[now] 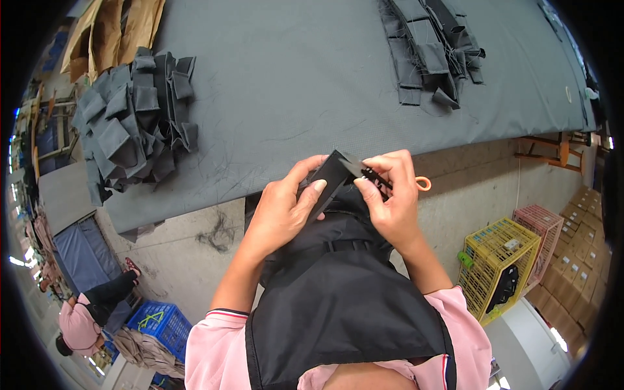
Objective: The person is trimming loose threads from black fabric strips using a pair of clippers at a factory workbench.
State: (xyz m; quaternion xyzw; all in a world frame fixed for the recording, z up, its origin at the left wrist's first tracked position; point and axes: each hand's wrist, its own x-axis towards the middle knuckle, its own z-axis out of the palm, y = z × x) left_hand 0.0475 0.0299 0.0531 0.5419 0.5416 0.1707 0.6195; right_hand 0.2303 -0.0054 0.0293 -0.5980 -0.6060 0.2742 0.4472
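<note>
My left hand (276, 207) pinches a dark folded fabric strip (332, 175) between thumb and fingers, just past the table's near edge. My right hand (399, 203) is closed around a small pair of thread snips (353, 166) with black handles. Their pale blades lie against the strip's upper end; whether they are parted cannot be made out. An orange loop (424, 184) sticks out beside the right hand. On the left of the table lies a heap of dark grey fabric pieces (123, 123). More frayed pieces (426, 62) lie at the far right.
Grey cloth covers the table (279, 84), with loose threads scattered over it. Brown paper (114, 32) sits at the far left. Yellow (497, 260) and pink crates (539, 227) stand at right, near stacked cartons (578, 260). A blue crate (159, 328) and a person (84, 318) are at lower left.
</note>
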